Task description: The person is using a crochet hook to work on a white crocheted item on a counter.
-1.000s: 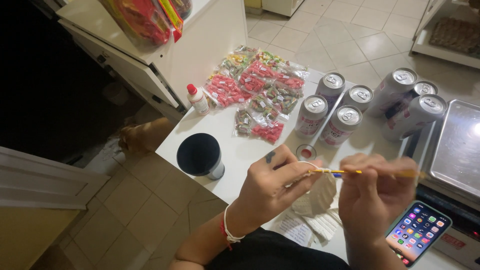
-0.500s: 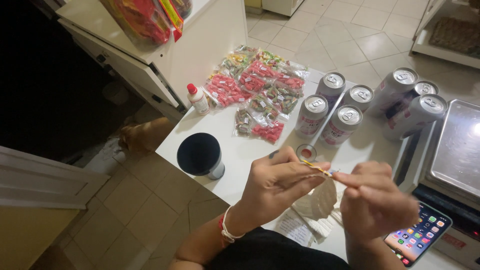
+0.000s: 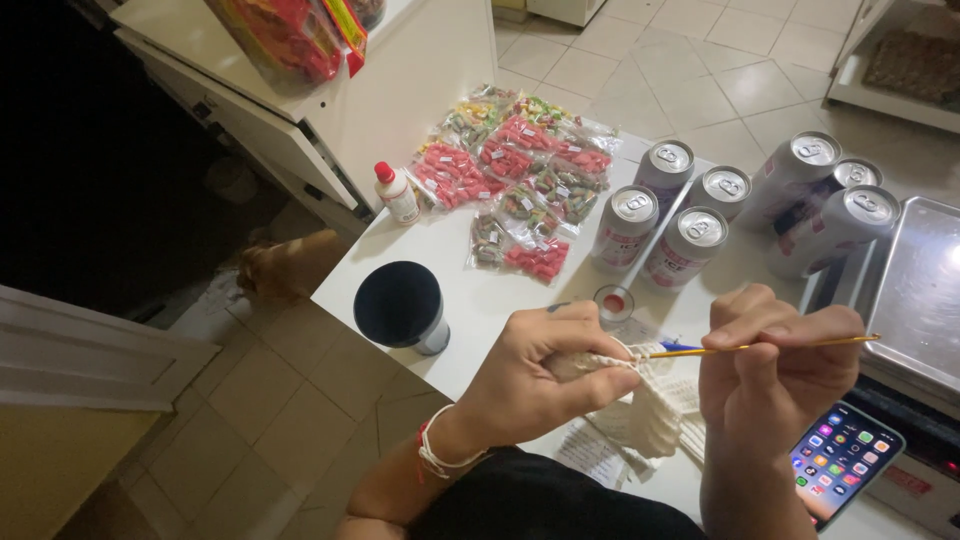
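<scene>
My left hand (image 3: 545, 375) pinches the top edge of a cream crocheted piece (image 3: 655, 410) that hangs down over the white table (image 3: 480, 290). My right hand (image 3: 775, 360) grips a thin yellow crochet hook (image 3: 800, 345) held level, its tip pointing left into the cream stitches between the two hands. A red and white string bracelet sits on my left wrist. Both hands hover over the near edge of the table.
A black cup (image 3: 400, 305), a small red-capped white bottle (image 3: 397, 192), several bags of red and mixed sweets (image 3: 520, 170), several drink cans (image 3: 700, 225), a small round lid (image 3: 613, 303), a lit phone (image 3: 843, 462), a metal tray (image 3: 920, 290) and a blue pen lie on the table. A dog (image 3: 285, 265) stands on the tiled floor.
My right hand has drawn the hook back to the right, away from my left hand, so more of the hook shows. The left hand has stayed in place on the crocheted piece.
</scene>
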